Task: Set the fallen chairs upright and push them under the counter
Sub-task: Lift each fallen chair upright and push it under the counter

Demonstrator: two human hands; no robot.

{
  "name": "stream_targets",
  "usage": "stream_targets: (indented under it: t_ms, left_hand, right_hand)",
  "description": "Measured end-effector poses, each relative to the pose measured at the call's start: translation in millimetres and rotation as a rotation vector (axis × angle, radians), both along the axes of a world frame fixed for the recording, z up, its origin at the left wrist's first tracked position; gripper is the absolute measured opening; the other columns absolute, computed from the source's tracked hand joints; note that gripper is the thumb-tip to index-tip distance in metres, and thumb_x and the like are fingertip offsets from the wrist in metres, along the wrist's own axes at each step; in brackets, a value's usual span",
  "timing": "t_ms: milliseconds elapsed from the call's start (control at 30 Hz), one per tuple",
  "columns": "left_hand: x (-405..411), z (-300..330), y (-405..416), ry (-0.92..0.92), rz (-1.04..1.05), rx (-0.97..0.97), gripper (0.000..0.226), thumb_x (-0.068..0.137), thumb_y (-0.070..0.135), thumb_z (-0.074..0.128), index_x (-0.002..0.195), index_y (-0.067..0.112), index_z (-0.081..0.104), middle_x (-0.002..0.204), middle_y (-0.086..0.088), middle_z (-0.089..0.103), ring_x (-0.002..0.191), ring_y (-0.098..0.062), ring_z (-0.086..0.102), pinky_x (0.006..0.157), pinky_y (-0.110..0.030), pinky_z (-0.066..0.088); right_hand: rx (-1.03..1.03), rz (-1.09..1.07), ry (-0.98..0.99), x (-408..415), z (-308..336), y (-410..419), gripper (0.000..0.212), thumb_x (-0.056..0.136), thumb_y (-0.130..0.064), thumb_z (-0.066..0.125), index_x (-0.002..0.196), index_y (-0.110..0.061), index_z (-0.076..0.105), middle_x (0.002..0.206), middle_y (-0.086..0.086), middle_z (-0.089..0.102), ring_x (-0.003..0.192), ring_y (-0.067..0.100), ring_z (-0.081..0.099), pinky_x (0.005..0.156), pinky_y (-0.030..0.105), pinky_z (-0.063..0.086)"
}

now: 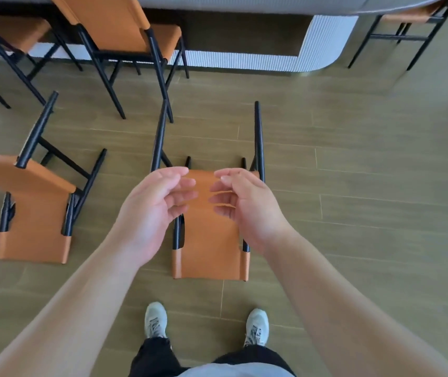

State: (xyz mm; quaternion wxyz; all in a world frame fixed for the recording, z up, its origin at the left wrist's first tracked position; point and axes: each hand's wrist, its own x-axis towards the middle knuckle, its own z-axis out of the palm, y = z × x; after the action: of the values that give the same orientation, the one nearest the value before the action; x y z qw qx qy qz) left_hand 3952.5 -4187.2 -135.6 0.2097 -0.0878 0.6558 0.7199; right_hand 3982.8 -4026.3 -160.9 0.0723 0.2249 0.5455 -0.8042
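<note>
Two orange chairs with black metal legs lie on their backs on the wooden floor. One fallen chair [209, 254] is straight ahead of my feet, legs pointing toward the counter [323, 42]. The other fallen chair [33, 213] lies to the left. My left hand [153, 210] and my right hand [244, 205] hover above the middle chair, palms facing each other, fingers loosely bent, holding nothing. They do not touch the chair.
An upright orange chair [114, 25] stands at the counter, another upright chair [8, 36] at far left, and a third upright chair [413, 20] at the right end. My shoes [156, 319] stand just behind the middle chair. Open floor lies to the right.
</note>
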Motion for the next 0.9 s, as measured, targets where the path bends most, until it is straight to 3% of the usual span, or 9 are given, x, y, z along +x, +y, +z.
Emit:
stream_targets:
  t_ms: [400, 700, 900]
  left_hand:
    - [-89, -144, -42, -0.045, -0.369, -0.127, 0.023, 0.102, 0.019, 0.046, 0.108, 0.029, 0.066, 0.101, 0.007, 0.071, 0.096, -0.013, 0.068, 0.09, -0.037, 0.047]
    - [-85, -339, -61, -0.187, -0.488, -0.321, 0.031, 0.096, 0.007, 0.05, 0.11, 0.03, 0.067, 0.109, 0.005, 0.07, 0.1, -0.012, 0.069, 0.091, -0.032, 0.048]
    - [-66, -482, -56, -0.182, -0.543, -0.503, 0.035, 0.095, 0.006, 0.045, 0.111, 0.032, 0.063, 0.111, 0.008, 0.065, 0.103, -0.011, 0.063, 0.072, -0.023, 0.046]
  right_hand:
    - [0.077, -0.362, -0.231, -28, -106, -55, 0.016, 0.094, -0.012, 0.053, 0.096, -0.015, 0.068, 0.083, 0.004, 0.068, 0.072, 0.017, 0.064, 0.071, 0.032, 0.052]
    - [0.299, -0.201, -0.492, -37, -294, -33, 0.018, 0.093, -0.012, 0.05, 0.098, -0.018, 0.067, 0.09, 0.002, 0.068, 0.075, 0.015, 0.063, 0.072, 0.03, 0.052]
    - [0.459, 0.012, -0.551, -32, -434, -31, 0.015, 0.091, -0.019, 0.049, 0.099, -0.022, 0.062, 0.083, -0.005, 0.062, 0.074, 0.014, 0.06, 0.065, 0.028, 0.048]
